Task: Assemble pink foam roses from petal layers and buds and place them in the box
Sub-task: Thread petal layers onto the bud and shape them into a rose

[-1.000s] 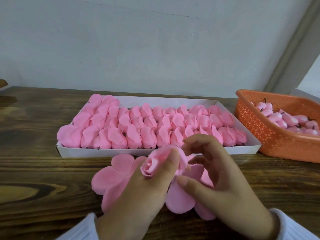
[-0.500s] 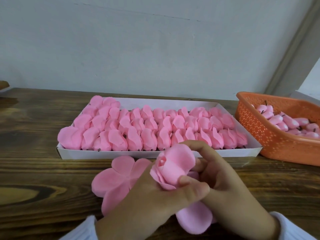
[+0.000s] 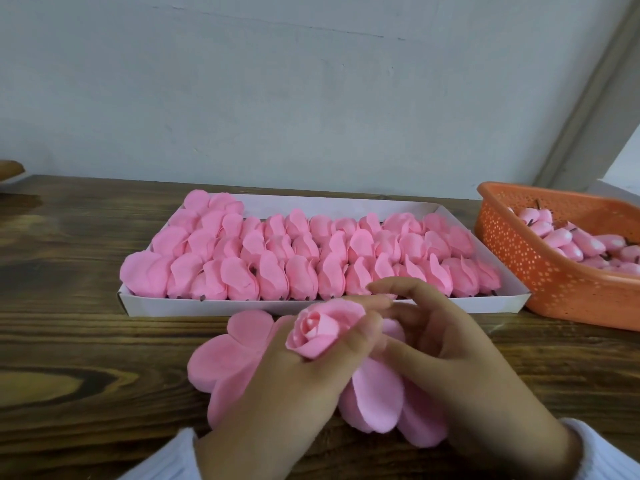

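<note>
Well, over the near edge of the dark wooden table (image 3: pixel 86 306) the left hand (image 3: pixel 277 386) holds a small pink foam rose (image 3: pixel 318 329), bloom up, its fingers curled round the base and outer petals. The right hand (image 3: pixel 450 358) sits just beside it with fingers spread and loosely bent, the index tip at the rose's outer petal. Its thumb seems to meet the left fingertips, but I cannot tell whether it pinches anything. Flat pink foam petal layers (image 3: pixel 221 362) lie on the table under both hands. Beyond them, toward the far edge, a shallow white cardboard box (image 3: pixel 207 306) holds packed rows of finished pink roses (image 3: pixel 311 258). At the right edge stands an orange perforated plastic basket (image 3: pixel 540 271) with pink buds (image 3: pixel 568 240) inside. White sleeves (image 3: pixel 166 459) cover both wrists.
</note>
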Available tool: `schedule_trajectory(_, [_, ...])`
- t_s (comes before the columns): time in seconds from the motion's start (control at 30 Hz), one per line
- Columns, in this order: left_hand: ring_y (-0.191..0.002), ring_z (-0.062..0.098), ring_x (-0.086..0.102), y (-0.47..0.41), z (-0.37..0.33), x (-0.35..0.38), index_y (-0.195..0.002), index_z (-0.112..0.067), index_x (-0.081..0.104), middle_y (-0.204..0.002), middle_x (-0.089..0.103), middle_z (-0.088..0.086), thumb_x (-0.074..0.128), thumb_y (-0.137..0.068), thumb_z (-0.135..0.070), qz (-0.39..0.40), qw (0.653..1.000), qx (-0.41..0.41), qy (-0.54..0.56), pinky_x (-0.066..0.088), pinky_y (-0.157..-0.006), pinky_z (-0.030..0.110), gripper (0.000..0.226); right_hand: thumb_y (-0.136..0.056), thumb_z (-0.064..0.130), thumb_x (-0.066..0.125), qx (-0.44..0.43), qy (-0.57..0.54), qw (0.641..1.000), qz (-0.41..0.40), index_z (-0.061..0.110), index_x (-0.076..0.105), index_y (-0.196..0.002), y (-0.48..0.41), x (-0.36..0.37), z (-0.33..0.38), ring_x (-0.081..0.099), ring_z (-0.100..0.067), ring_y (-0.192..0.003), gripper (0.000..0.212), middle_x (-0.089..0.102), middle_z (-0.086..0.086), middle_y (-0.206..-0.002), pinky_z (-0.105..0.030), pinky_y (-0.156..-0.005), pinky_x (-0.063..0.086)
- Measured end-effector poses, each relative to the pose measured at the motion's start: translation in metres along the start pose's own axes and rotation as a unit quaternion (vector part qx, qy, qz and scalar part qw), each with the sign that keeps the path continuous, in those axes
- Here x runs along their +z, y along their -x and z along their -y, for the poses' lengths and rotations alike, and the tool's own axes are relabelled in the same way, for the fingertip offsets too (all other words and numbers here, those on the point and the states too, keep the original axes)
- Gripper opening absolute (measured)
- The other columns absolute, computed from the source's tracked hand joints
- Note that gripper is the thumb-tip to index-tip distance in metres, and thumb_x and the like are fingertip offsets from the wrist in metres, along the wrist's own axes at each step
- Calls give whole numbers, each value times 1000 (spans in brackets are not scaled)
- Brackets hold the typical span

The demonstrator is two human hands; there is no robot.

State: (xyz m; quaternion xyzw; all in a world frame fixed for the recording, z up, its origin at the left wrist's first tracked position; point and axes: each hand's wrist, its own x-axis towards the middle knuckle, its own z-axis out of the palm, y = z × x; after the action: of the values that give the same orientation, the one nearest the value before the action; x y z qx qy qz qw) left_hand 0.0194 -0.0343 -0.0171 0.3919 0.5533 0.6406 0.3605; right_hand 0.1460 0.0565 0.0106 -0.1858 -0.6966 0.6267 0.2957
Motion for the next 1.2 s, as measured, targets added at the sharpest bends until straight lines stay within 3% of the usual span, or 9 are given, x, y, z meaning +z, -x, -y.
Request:
schedule_trajectory(0.2, [-57,-13,58,-2,-4,1,-105,-26,68,-59,62,-27,62,-57,-61,-30,999,0,25,39,-48,2,60,-64,23,77,-65,47,994,-71,32,65,-95,3,-1,3,72,-21,-78,35,74,-8,-82,-26,-69,57])
schedule_trajectory(0.4, [-33,-4,40,0,-17,5,-76,-33,71,-37,44,-13,66,-74,-58,-2,999,40,14,28,-38,5,26,-76,17,77,-162,135,969,-129,27,67,-87,8,4,3,69,-9,-66,19,73,1,-73,-14,-60,51])
schedule_trajectory(0.5, [-36,1,44,1,-17,2,-79,-22,67,-39,44,-6,67,-65,-64,9,996,67,-55,32,-39,8,44,-71,17,71,-175,141,961,-164,21,67,-81,8,3,5,63,-6,-55,12,70,1,-66,-11,-53,47])
schedule_trajectory(0.6, [-58,7,64,2,-15,2,-85,-37,69,-64,66,7,66,-66,-67,31,992,79,-92,45,-51,7,35,-73,17,79,-194,122,960,-160,22,66,-82,9,5,7,65,-8,-56,17,71,2,-67,-11,-54,48])
schedule_trajectory(0.73, [-65,4,67,3,-15,5,-79,-45,72,-70,72,-1,67,-75,-64,20,992,90,-87,47,-54,10,21,-76,23,73,-228,114,960,-118,27,66,-90,10,8,8,68,-3,-64,16,72,12,-75,-10,-59,51])
schedule_trajectory(0.87, [-56,-7,61,3,-18,5,-71,-49,70,-58,66,-18,58,-67,-63,27,997,66,-39,41,-51,3,19,-79,22,66,-230,83,964,-105,22,66,-94,11,5,5,69,-12,-78,15,71,3,-85,-18,-70,53])
schedule_trajectory(0.97, [-44,2,48,2,-14,3,-73,-28,68,-47,50,-10,57,-67,-70,30,999,41,-16,39,-46,16,44,-79,18,63,-202,71,974,-73,18,62,-95,9,3,3,64,-14,-87,17,65,-1,-92,-22,-77,50])
schedule_trajectory(1.13, [-83,41,68,0,-12,3,-75,-20,66,-76,68,24,61,-69,-59,52,997,17,58,52,-81,55,39,-70,26,67,-120,88,989,-11,24,52,-107,12,8,0,60,-10,-89,39,60,3,-98,-24,-79,48])
schedule_trajectory(1.2, [-78,47,65,1,-13,5,-74,-17,64,-83,65,34,64,-69,-57,52,996,20,69,50,-75,60,39,-69,29,68,-101,100,990,1,28,47,-117,13,12,0,63,-12,-95,53,63,6,-103,-23,-83,49])
